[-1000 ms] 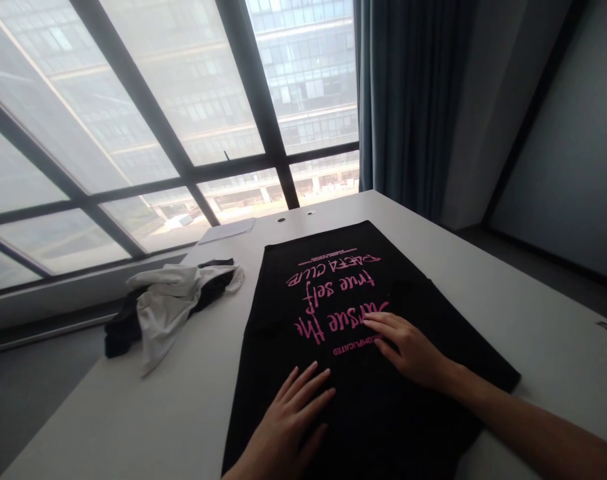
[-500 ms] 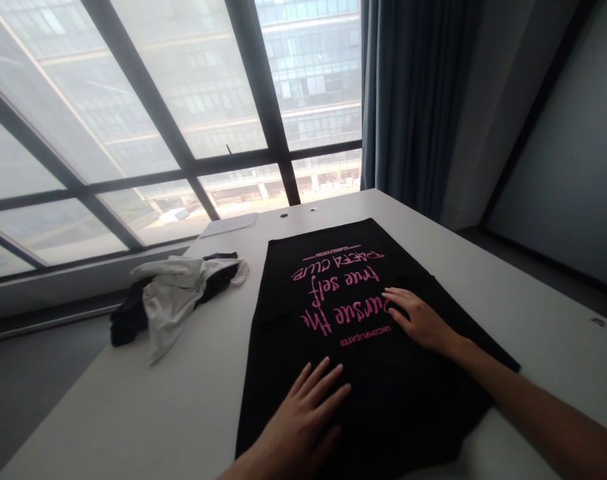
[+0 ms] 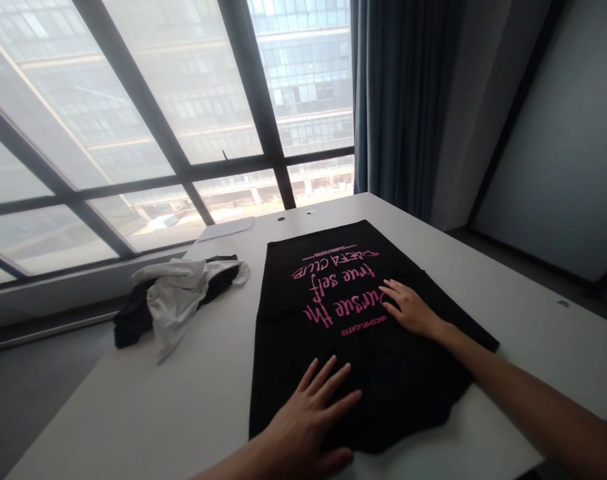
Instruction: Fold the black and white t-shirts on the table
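Observation:
A black T-shirt [image 3: 303, 360] with pink lettering lies spread flat, its print upside down from where I look. My left hand [image 3: 310, 413] rests on its near left part, fingers spread and the palm down. Farther up on the right, my right hand [image 3: 410, 310] lies on the shirt beside the pink letters, with its fingers stretched out. Neither hand grips the fabric. The shirt's near edge curves just past my left thumb, and my right forearm crosses over its right side.
The shirt lies on a white table [image 3: 193, 407]. A crumpled white and black cloth [image 3: 176, 293] sits at the table's left edge. Behind it is a flat pale sheet [image 3: 226, 229]. Large windows and a blue curtain [image 3: 398, 107] stand beyond the far edge.
My view has shifted slightly, so more of the shirt's near edge shows. Both hands stay flat on the shirt, and the left hand's fingers are spread a little wider.

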The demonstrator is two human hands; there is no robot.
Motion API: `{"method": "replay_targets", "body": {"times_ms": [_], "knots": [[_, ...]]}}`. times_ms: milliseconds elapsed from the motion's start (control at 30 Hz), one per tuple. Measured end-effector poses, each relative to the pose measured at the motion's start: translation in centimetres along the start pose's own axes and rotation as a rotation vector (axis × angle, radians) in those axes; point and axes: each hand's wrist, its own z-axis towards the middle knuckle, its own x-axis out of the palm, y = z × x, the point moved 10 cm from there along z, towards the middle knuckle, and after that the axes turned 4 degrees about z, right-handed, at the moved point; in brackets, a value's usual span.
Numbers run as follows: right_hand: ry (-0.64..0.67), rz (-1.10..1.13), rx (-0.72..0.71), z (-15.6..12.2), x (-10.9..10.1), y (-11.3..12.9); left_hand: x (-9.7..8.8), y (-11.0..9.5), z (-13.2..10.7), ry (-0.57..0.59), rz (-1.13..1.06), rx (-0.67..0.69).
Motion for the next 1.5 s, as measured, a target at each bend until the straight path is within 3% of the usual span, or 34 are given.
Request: {"method": "replay_targets", "body": {"times_ms": [200,1233,1500], "knots": [[0.030,-0.024,0.007,0.1,0.5,-0.2,0.3,0.2,-0.1,-0.060,0.012,0.015],[0.064,-0.003,-0.001,0.1,1.1,-0.8,0.0,-0.5,0.9,0.002,0.026,0.019],[0.016,0.068,-0.010,0.3,-0.7,0.2,0.0,-0.7,0.8,-0.034,0.007,0.038]]}}
